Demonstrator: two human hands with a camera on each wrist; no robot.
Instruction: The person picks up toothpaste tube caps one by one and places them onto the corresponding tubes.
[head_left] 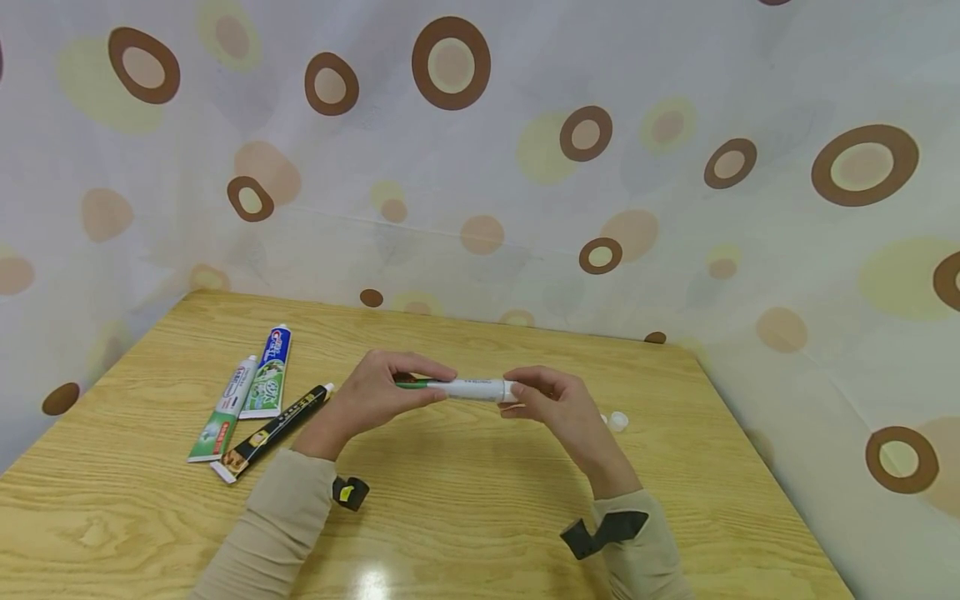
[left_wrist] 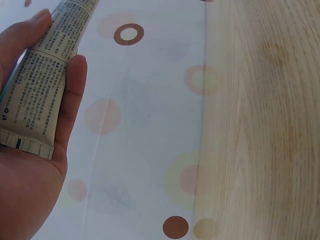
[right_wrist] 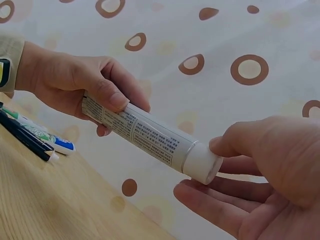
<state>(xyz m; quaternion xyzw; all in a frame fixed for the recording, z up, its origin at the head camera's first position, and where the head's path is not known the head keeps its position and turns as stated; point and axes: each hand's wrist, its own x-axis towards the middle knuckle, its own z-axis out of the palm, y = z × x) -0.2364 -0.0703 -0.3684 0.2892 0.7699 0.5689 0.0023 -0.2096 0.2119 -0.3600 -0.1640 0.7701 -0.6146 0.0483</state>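
Observation:
Above the middle of the table, a white and green toothpaste tube point(head_left: 472, 389) is held level between both hands. My left hand point(head_left: 375, 392) grips its flat crimped end, thumb on one side and fingers on the other. At the other end, the thumb and fingers of my right hand point(head_left: 551, 408) pinch the white toothpaste cap point(right_wrist: 201, 162), which sits on the tube. Small printed text covers the side of the tube facing the wrist cameras. In the left wrist view, the cap lies outside the picture.
Left on the wooden table point(head_left: 465, 517) lie a green and white tube point(head_left: 225, 412), a blue and green tube point(head_left: 268, 375) and a black tube point(head_left: 273, 433), close together. A small white cap point(head_left: 618, 421) lies beyond my right wrist, another partly hidden beside it. Patterned cloth point(head_left: 480, 167) hangs behind.

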